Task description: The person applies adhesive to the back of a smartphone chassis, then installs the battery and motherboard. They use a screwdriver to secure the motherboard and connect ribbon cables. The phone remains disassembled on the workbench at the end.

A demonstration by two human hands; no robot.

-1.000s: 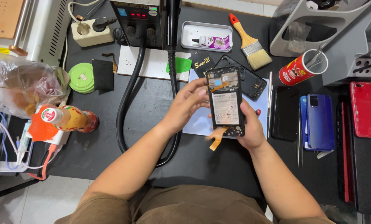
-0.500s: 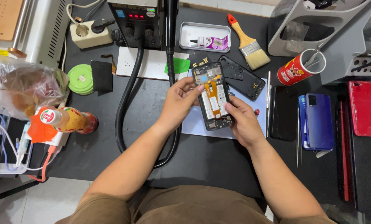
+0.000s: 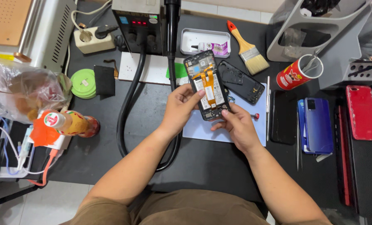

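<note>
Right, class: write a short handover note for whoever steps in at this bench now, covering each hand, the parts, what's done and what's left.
Left hand: grips the opened phone by its left edge.
Right hand: pinches its bottom end.
Phone is held above the pale mat, internals and orange flex cable facing up.
Done: back cover is off, lying behind on the black table.
Left: phone not reassembled.

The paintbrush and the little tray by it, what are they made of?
The paintbrush looks like a pale wooden handle with a red tip, a shiny metal band and light bristles. The little tray seems thin metal, going by its grey sheen and rolled rim, though it could be plastic.
</note>
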